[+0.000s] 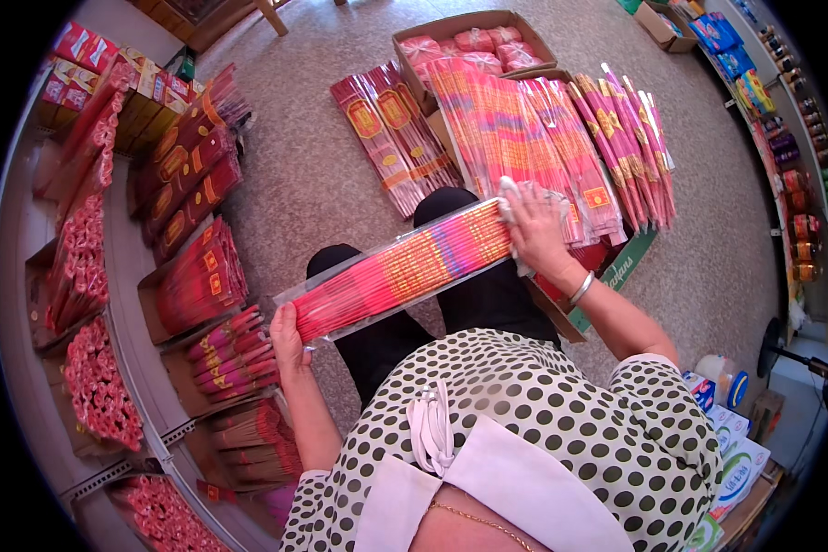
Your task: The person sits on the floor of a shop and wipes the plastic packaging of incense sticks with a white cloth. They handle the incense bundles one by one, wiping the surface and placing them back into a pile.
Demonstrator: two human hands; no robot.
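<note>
A long clear plastic pack of red incense sticks [414,265] with gold, orange and purple bands lies slantwise above my knees. My left hand [290,338] grips its lower left end, thumb on top. At the upper right end, my right hand [535,224] presses a crumpled white cloth [559,201] against the wrapping. Just beyond that hand, similar incense packs [504,131] are heaped over cardboard boxes. Two dark red incense packs [393,131] lean to the left of that heap, and several pink-and-gold wrapped bundles [617,145] lie on its right.
An open cardboard box [544,41] of pink wrapped bundles stands at the far side. Shelves [127,303] stocked with incense packs run close along my left. On the right are a shelf of jars [804,228] and white printed packages [738,476]. Speckled floor [290,152] shows between them.
</note>
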